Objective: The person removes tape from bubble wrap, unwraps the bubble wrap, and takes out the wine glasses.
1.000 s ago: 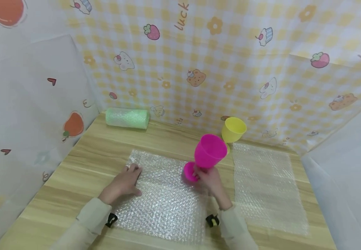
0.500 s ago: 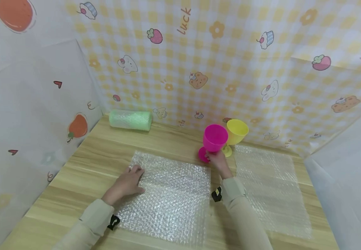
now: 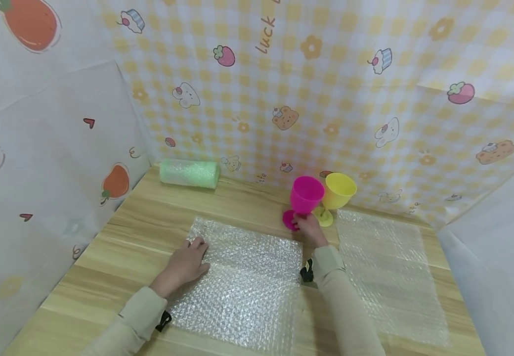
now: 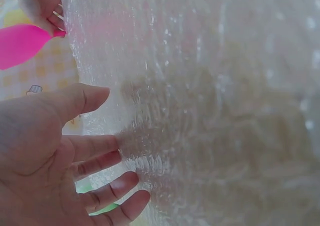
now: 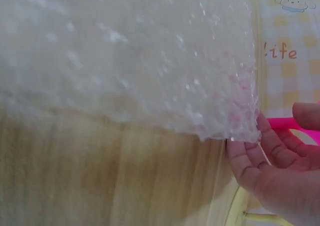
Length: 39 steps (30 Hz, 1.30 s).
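Observation:
At the back of the table stands a pink goblet (image 3: pixel 307 195), its base showing at the lower left. My right hand (image 3: pixel 311 230) is at its stem, fingers curled round it; the right wrist view shows the pink stem (image 5: pixel 282 122) between thumb and fingers. A yellow goblet (image 3: pixel 339 192) stands upright close beside it on the right. My left hand (image 3: pixel 183 264) rests with spread fingers on the left edge of a sheet of bubble wrap (image 3: pixel 243 287). In the left wrist view its fingertips (image 4: pixel 131 203) touch the wrap's edge.
A green roll wrapped in clear film (image 3: pixel 189 173) lies at the back left against the patterned cloth (image 3: pixel 248 89). Another bubble wrap sheet (image 3: pixel 392 282) lies flat on the right. Wood-grain table (image 3: pixel 92 291) surrounds the sheets, with cloth walls on both sides.
My right hand has carried the pink goblet from above the bubble wrap back to beside the yellow goblet. The left hand has stayed at the wrap's left edge. The head view has shifted slightly.

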### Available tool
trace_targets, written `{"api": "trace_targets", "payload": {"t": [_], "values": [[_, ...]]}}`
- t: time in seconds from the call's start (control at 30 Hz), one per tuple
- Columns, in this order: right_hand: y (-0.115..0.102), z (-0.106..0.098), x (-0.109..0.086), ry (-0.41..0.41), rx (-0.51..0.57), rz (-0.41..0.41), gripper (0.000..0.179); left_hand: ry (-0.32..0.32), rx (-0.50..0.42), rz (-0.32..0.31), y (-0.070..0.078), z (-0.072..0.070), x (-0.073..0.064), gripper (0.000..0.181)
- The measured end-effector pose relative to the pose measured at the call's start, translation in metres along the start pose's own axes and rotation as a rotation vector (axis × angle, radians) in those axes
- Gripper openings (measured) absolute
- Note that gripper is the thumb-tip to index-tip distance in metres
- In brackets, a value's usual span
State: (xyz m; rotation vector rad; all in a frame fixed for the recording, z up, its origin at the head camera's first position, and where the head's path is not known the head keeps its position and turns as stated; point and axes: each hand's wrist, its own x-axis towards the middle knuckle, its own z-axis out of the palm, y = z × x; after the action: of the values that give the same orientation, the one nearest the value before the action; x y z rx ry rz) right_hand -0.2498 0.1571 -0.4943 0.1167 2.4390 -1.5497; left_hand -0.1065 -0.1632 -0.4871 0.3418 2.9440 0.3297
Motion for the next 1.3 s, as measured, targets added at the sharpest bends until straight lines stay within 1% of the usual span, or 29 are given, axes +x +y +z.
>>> {"api": "trace_targets", "payload": {"t": [0.03, 0.2, 0.23, 0.27, 0.37, 0.53, 0.6, 0.67, 0.73, 0.87, 0.97, 1.07, 1.2, 1.3], "values": [[0.010, -0.001, 0.008, -0.012, 0.022, -0.056, 0.034, 0.000, 0.002, 0.000, 0.000, 0.001, 0.000, 0.056], [0.010, -0.007, 0.016, -0.055, -0.010, -0.109, 0.038, 0.012, 0.031, 0.009, -0.001, 0.005, 0.003, 0.056], [0.009, -0.009, 0.016, -0.066, -0.011, -0.112, 0.040, 0.014, 0.035, 0.010, -0.001, 0.006, 0.004, 0.056], [-0.003, -0.010, 0.009, -0.076, -0.034, -0.068, 0.042, 0.020, 0.037, 0.011, -0.001, 0.006, 0.004, 0.056], [-0.008, -0.012, 0.008, -0.109, -0.037, -0.056, 0.045, 0.025, 0.030, 0.017, 0.000, 0.008, 0.006, 0.056], [-0.006, -0.013, 0.010, -0.140, -0.080, -0.081, 0.051, 0.030, 0.006, 0.025, 0.001, 0.009, 0.007, 0.057], [-0.003, -0.013, 0.008, -0.132, -0.107, -0.098, 0.053, 0.029, 0.010, 0.026, 0.001, 0.009, 0.006, 0.058], [-0.002, -0.012, 0.003, -0.140, -0.117, -0.105, 0.052, 0.032, 0.012, 0.026, 0.002, 0.008, 0.005, 0.058], [-0.001, -0.011, -0.006, -0.170, -0.161, -0.125, 0.046, 0.035, 0.008, 0.022, 0.003, 0.008, 0.004, 0.058], [-0.002, -0.010, -0.027, -0.287, -0.287, -0.167, 0.036, 0.051, -0.027, 0.012, 0.003, 0.006, 0.002, 0.056], [-0.001, -0.008, -0.042, -0.363, -0.332, -0.150, 0.035, 0.056, -0.054, 0.012, 0.000, 0.005, 0.001, 0.054], [0.001, -0.006, -0.055, -0.372, -0.345, -0.145, 0.028, 0.070, -0.061, 0.024, -0.004, 0.007, -0.001, 0.055], [0.006, -0.007, -0.068, -0.338, -0.340, -0.188, 0.017, 0.093, -0.070, 0.037, -0.008, 0.015, -0.008, 0.057], [0.011, -0.009, -0.078, -0.349, -0.282, -0.177, 0.016, 0.121, -0.119, 0.055, -0.012, 0.019, -0.014, 0.056]]}}
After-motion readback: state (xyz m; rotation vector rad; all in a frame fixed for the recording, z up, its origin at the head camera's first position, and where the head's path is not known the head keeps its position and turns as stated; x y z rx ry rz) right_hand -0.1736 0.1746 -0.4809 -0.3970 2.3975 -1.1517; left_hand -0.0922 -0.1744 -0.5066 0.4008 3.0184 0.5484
